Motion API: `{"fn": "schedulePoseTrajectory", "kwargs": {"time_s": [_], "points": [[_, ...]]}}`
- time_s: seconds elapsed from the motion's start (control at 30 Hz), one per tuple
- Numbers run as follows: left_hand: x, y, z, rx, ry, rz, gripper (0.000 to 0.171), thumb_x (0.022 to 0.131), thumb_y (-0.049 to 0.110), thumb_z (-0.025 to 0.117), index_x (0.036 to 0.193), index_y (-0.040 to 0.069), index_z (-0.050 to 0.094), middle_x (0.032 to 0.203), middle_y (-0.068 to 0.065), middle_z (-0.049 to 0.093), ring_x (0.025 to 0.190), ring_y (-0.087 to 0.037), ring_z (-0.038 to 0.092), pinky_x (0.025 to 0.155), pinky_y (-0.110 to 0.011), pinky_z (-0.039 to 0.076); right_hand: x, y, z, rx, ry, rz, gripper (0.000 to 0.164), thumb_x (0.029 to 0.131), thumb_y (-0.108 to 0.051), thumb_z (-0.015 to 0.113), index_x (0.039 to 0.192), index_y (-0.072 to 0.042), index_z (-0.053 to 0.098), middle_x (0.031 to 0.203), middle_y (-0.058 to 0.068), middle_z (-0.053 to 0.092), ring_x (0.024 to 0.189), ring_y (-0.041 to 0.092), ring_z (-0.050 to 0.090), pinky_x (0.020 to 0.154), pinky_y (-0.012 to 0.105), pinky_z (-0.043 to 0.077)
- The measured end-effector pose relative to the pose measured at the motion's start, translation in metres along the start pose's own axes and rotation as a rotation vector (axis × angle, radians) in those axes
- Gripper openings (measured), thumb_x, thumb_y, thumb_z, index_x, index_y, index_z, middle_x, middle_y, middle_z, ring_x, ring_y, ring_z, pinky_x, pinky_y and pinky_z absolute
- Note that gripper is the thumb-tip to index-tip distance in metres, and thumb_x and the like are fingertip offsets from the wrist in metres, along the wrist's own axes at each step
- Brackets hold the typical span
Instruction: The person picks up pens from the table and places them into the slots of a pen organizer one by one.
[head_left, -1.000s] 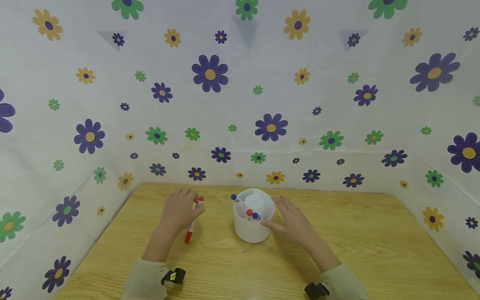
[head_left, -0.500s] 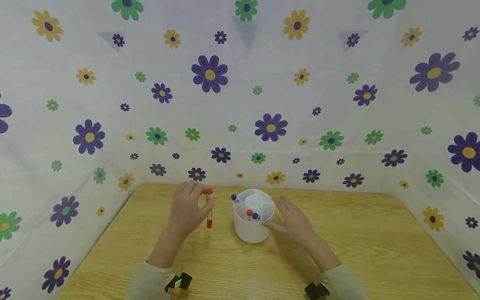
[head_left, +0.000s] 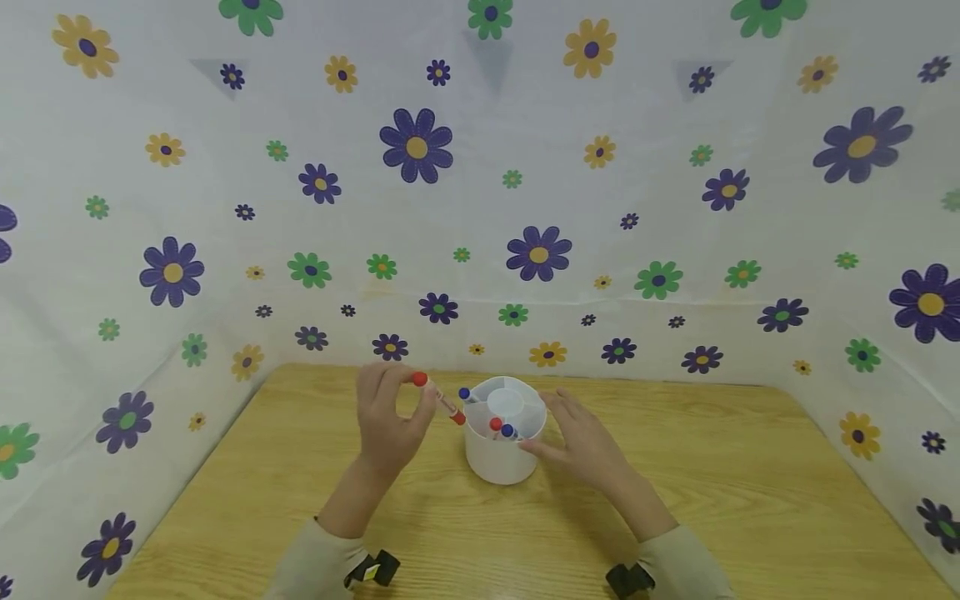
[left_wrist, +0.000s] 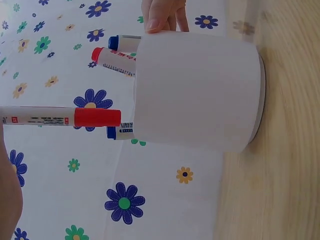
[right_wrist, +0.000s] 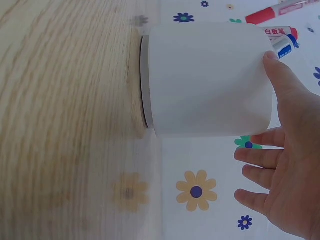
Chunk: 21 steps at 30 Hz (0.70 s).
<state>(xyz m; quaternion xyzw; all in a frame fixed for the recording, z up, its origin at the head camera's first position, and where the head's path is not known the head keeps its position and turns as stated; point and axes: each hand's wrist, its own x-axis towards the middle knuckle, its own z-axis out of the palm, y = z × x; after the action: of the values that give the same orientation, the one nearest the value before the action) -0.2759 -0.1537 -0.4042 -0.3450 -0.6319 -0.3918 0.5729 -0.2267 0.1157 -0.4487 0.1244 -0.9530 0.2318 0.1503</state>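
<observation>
My left hand [head_left: 388,429] pinches a red-capped whiteboard marker [head_left: 447,404] between thumb and finger, near one red end. The marker slants down to the right, its other red end [left_wrist: 97,117] close by the rim of a white round pen holder [head_left: 501,462]. Inside the holder's compartments stand a red marker [head_left: 496,424] and two blue ones, one blue marker [head_left: 508,432] at the front and another blue marker [head_left: 464,394] at the left. On the holder's right side, my right hand [head_left: 592,450] has its thumb at the rim, the fingers extended along the side.
The wooden table [head_left: 712,475] carries the holder near its middle. White flowered cloth [head_left: 645,167] encloses the table at the back and both sides.
My left hand has lifted the red marker and moved it right to the holder's left rim, turning its lower end toward the holder. My right hand stays at the holder.
</observation>
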Motion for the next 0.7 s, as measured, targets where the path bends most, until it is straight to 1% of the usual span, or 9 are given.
{"fn": "schedulePoseTrajectory", "kwargs": {"time_s": [0.07, 0.2, 0.37, 0.57, 0.7], "points": [[0.001, 0.002, 0.005, -0.024, 0.033, 0.012, 0.017, 0.084, 0.014, 0.061, 0.086, -0.003, 0.061, 0.083, -0.013, 0.053, 0.083, -0.028, 0.044, 0.077, -0.034, 0.036, 0.001, 0.0, 0.0, -0.001, -0.001, 0.002, 0.077, 0.084, -0.056, 0.067, 0.142, -0.011, 0.046, 0.149, 0.017, 0.045, 0.143, 0.041, 0.034, 0.106, 0.064, 0.035], [0.003, 0.006, 0.016, -0.051, 0.048, 0.013, 0.021, 0.089, 0.017, 0.061, 0.089, -0.004, 0.06, 0.086, -0.014, 0.053, 0.085, -0.028, 0.044, 0.077, -0.033, 0.036, 0.001, 0.0, 0.001, -0.001, -0.011, 0.017, 0.079, 0.084, -0.058, 0.067, 0.143, -0.011, 0.045, 0.15, 0.017, 0.043, 0.143, 0.04, 0.033, 0.106, 0.064, 0.035], [0.004, 0.004, 0.034, -0.048, 0.044, 0.006, 0.028, 0.095, 0.024, 0.058, 0.092, -0.004, 0.059, 0.088, -0.014, 0.052, 0.086, -0.026, 0.045, 0.077, -0.033, 0.036, 0.0, 0.002, 0.003, -0.011, -0.021, 0.028, 0.08, 0.084, -0.06, 0.065, 0.144, -0.012, 0.044, 0.152, 0.019, 0.041, 0.143, 0.04, 0.033, 0.106, 0.063, 0.035], [0.002, 0.001, 0.053, -0.066, 0.045, -0.028, 0.028, 0.096, 0.024, 0.058, 0.094, -0.003, 0.059, 0.091, -0.014, 0.053, 0.089, -0.028, 0.045, 0.078, -0.035, 0.037, 0.0, 0.002, 0.002, -0.005, -0.002, 0.01, 0.08, 0.084, -0.059, 0.066, 0.144, -0.012, 0.044, 0.15, 0.017, 0.043, 0.143, 0.041, 0.033, 0.106, 0.063, 0.035], [0.0, -0.001, 0.065, -0.047, 0.02, -0.04, 0.03, 0.096, 0.028, 0.056, 0.097, -0.002, 0.059, 0.093, -0.013, 0.053, 0.091, -0.028, 0.046, 0.08, -0.037, 0.038, 0.0, 0.002, 0.002, -0.006, -0.011, 0.018, 0.08, 0.084, -0.06, 0.065, 0.144, -0.013, 0.044, 0.151, 0.016, 0.043, 0.144, 0.04, 0.033, 0.106, 0.063, 0.036]]}}
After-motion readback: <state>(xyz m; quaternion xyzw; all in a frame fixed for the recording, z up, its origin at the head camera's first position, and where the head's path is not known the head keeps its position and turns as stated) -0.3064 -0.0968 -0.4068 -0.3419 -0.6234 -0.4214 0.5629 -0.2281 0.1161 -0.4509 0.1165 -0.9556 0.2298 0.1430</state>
